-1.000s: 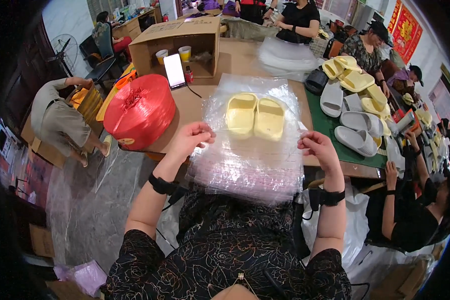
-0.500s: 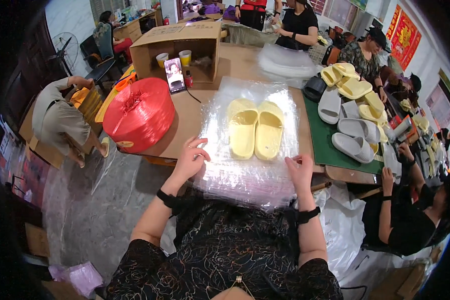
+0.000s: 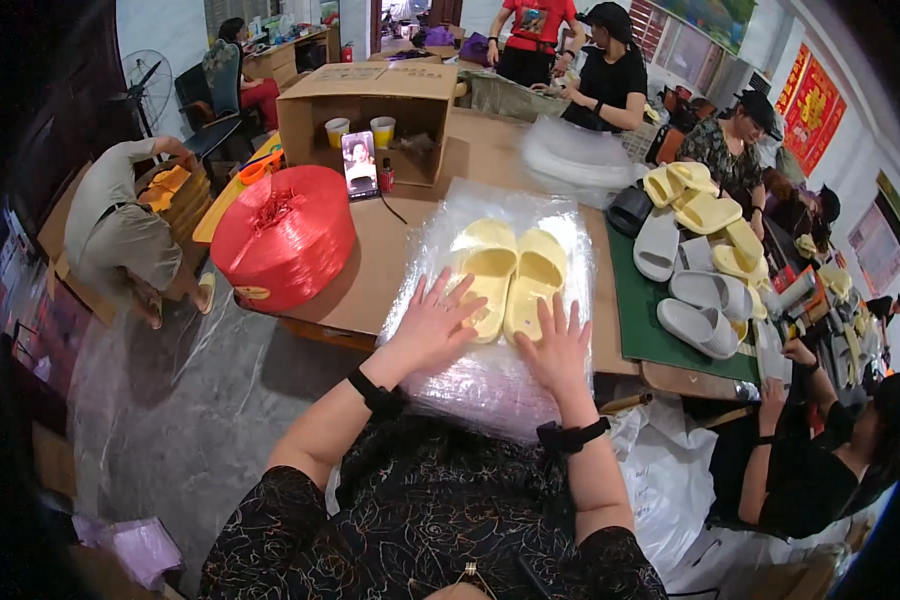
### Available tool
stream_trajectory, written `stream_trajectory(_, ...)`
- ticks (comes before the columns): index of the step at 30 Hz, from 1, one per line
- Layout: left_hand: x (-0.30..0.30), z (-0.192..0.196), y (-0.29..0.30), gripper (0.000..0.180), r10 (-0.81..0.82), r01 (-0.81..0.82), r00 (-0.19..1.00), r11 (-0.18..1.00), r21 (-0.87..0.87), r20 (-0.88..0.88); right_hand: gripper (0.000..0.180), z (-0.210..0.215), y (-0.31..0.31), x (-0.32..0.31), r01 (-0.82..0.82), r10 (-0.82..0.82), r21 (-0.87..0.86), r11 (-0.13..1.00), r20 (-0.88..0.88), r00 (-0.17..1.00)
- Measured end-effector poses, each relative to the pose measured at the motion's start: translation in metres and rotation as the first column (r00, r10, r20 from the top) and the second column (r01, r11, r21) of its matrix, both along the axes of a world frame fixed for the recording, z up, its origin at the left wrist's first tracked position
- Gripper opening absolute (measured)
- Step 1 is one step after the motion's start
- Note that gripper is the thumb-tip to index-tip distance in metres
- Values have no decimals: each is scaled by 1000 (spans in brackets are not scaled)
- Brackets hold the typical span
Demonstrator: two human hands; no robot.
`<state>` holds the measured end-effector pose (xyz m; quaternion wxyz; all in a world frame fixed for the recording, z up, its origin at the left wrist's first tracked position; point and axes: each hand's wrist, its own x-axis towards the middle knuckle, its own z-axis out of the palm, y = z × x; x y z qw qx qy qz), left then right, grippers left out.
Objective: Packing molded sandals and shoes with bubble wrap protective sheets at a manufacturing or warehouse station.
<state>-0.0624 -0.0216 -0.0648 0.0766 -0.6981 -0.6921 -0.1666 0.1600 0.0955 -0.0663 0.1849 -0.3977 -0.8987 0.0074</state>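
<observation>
Now both hands (image 3: 433, 330) (image 3: 560, 352) lie splayed, gripping nothing, over yellow slippers (image 3: 536, 272), while a box (image 3: 370, 86) holds two cups (image 3: 382, 131).

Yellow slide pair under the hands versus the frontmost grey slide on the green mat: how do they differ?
The yellow slide pair points its toes up the picture; the grey slide points toward the right. Left hand and right hand spread over the yellow slide pair; no hand touches the grey slide. Both have broad straps.
</observation>
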Motion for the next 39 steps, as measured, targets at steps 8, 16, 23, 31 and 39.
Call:
stream_trajectory(8,-7,-26,-4,62,-25,20,990,999,41,138,74,-30,4,-2,-50,37,-91,995,-147,988)
stream_trajectory(16,-6,-34,-3,62,-31,6,984,990,138,174,74,-36,5,-1,-64,54,-58,996,-167,985)
stream_trajectory(23,-7,-36,-4,62,-37,7,982,987,160,185,73,-41,6,-1,-64,58,-32,997,-169,984)
stream_trajectory(31,-8,-34,-4,61,-40,15,984,990,143,173,73,-40,7,-1,-64,58,-28,998,-170,984)
stream_trajectory(39,-6,-36,-3,60,-31,-2,984,983,184,177,73,-40,7,-1,-71,61,-47,996,-179,982)
